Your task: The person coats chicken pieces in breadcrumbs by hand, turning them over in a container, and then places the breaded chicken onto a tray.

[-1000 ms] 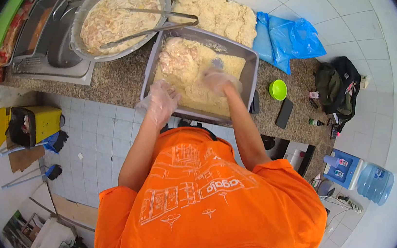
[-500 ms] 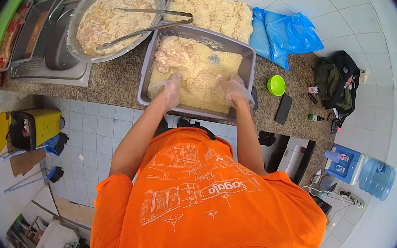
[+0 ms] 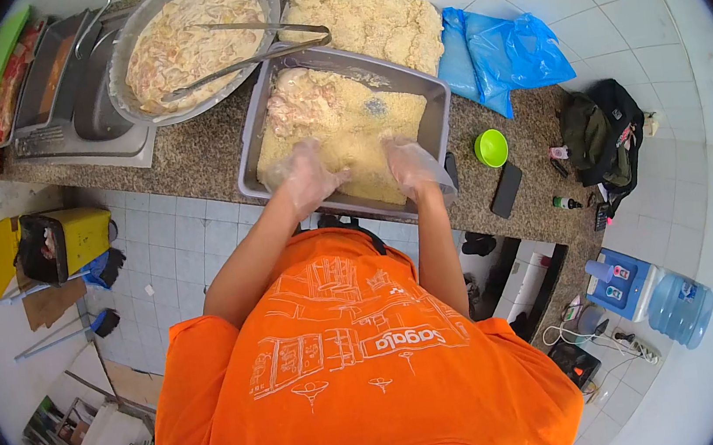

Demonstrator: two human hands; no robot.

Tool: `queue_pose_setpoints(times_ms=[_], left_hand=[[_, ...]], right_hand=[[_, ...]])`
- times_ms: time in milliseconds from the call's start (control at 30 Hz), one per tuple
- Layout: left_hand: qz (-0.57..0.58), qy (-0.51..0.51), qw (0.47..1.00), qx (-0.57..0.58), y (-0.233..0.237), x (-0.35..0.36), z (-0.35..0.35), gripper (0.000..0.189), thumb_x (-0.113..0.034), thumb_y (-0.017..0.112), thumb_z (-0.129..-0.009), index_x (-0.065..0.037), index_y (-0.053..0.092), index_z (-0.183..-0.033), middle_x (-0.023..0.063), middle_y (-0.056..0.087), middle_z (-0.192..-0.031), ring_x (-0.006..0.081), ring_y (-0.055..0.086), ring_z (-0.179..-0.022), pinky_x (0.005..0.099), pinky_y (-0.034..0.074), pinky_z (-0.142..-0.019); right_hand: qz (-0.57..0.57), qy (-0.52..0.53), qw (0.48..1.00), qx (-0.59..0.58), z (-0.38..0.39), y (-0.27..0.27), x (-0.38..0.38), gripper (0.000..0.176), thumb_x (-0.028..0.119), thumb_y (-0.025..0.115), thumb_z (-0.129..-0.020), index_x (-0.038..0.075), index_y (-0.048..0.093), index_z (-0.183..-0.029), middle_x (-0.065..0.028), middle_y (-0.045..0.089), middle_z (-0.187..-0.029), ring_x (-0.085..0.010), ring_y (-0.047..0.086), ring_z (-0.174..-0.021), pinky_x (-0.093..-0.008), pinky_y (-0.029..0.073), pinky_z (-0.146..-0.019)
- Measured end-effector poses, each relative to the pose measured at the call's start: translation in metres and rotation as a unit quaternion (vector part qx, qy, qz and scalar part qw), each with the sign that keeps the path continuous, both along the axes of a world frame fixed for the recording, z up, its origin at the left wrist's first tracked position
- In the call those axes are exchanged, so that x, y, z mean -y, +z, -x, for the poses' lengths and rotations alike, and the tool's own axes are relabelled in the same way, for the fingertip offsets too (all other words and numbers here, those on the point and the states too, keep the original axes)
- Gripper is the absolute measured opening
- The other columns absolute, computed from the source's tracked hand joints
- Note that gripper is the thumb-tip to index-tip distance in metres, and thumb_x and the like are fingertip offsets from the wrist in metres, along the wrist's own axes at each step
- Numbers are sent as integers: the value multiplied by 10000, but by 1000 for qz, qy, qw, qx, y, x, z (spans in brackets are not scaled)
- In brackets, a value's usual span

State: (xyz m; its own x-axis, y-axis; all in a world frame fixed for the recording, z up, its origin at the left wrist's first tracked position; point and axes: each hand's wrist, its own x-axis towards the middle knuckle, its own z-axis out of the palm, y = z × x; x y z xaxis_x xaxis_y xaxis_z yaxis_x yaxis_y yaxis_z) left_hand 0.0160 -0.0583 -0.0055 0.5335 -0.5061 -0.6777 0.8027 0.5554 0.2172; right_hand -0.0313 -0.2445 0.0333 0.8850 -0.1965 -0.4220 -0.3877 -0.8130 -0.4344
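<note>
A grey plastic tub (image 3: 248, 147) on the counter holds a bed of pale breadcrumbs (image 3: 401, 114). Raw meat pieces (image 3: 291, 111), partly dusted with crumbs, lie in its back left corner. My left hand (image 3: 307, 178), in a clear plastic glove, rests at the front left of the crumbs with its fingers stretched inward. Opposite it, my gloved right hand (image 3: 409, 166) is at the right of the crumbs, fingers extended and their tips partly buried. Between both hands is a low mound of crumbs (image 3: 358, 159); anything under it is hidden.
Behind the tub are a large bowl of battered meat (image 3: 188, 53) with metal tongs (image 3: 288, 47) across its rim, and a tray of breaded pieces (image 3: 364, 15). Blue plastic bags (image 3: 508, 51), a green bowl (image 3: 490, 148) and a phone (image 3: 507, 189) lie rightward. A sink (image 3: 98, 111) is left.
My left hand has moved rightward and deeper over the crumbs, its fingers now pointing inward. My right hand has shifted slightly. The crumbs between them are more heaped; the view has tilted a little.
</note>
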Motion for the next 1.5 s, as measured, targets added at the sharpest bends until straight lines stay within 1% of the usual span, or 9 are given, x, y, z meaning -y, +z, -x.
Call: queue_pose_setpoints(times_ms=[233,500,567,900,1033,1200,1300,1400,1500], left_hand=[[-26,49,998,-16,12,-30,3,518,-318,304,-941,8,308,-1343,193,313,-1433,368,299,-1323,569,176,-1094],[-93,97,991,4,15,-51,12,768,-364,363,-923,37,-23,-1451,245,-10,-1517,372,20,-1417,496,106,-1134],[-83,112,990,-26,21,-54,13,768,-360,372,-921,39,-17,-1451,249,0,-1515,369,27,-1417,496,106,-1134],[-138,89,986,-10,25,-51,5,743,-346,389,-918,4,24,-1462,229,40,-1518,372,71,-1408,496,125,-1131],[-181,41,983,-2,32,-43,0,696,-337,398,-916,-10,103,-1456,203,126,-1512,356,192,-1382,487,156,-1126],[-199,-97,975,-2,-32,-10,-22,567,-386,365,-926,-32,340,-1369,180,421,-1379,287,409,-1268,480,287,-1072],[-63,-69,884,458,-354,19,16,556,-415,330,-933,-38,393,-1337,177,483,-1320,301,471,-1212,477,354,-1029],[95,-168,981,-27,-108,50,6,550,-428,316,-934,-49,411,-1320,180,497,-1302,326,505,-1164,467,387,-1004],[-182,-201,963,8,-24,66,13,536,-412,307,-937,-33,430,-1296,183,512,-1287,339,508,-1150,468,402,-992]], right_hand=[[-23,369,929,16,-68,-94,-17,127,111,498,-802,36,596,-773,-82,613,-801,-215,574,-772,-327,454,-650],[194,530,826,-11,-91,-116,28,287,176,546,-849,7,624,-1068,-164,649,-990,-259,638,-880,-360,508,-711],[-1,36,999,2,-63,-97,18,459,329,626,-814,1,598,-1135,-190,624,-1069,-295,624,-933,-365,499,-769],[-49,189,978,-74,-50,-80,11,515,370,756,-713,17,647,-1071,-202,608,-1114,-337,610,-978,-354,490,-787],[-19,-46,999,-11,-31,-14,-13,432,376,653,-812,20,608,-1053,-212,633,-1032,-330,612,-981,-392,479,-827],[64,-156,984,53,-16,-52,4,327,339,542,-881,34,657,-898,-216,647,-982,-327,627,-936,-412,492,-800],[164,177,970,-18,-3,-136,31,264,237,484,-890,45,656,-943,-231,638,-995,-344,612,-966,-434,473,-827],[92,197,976,-31,15,-155,17,264,175,439,-887,53,660,-964,-228,629,-1040,-345,608,-986,-433,469,-836],[48,34,997,-44,14,-117,-3,270,197,442,-890,62,666,-956,-201,651,-978,-337,632,-918,-407,497,-757]])
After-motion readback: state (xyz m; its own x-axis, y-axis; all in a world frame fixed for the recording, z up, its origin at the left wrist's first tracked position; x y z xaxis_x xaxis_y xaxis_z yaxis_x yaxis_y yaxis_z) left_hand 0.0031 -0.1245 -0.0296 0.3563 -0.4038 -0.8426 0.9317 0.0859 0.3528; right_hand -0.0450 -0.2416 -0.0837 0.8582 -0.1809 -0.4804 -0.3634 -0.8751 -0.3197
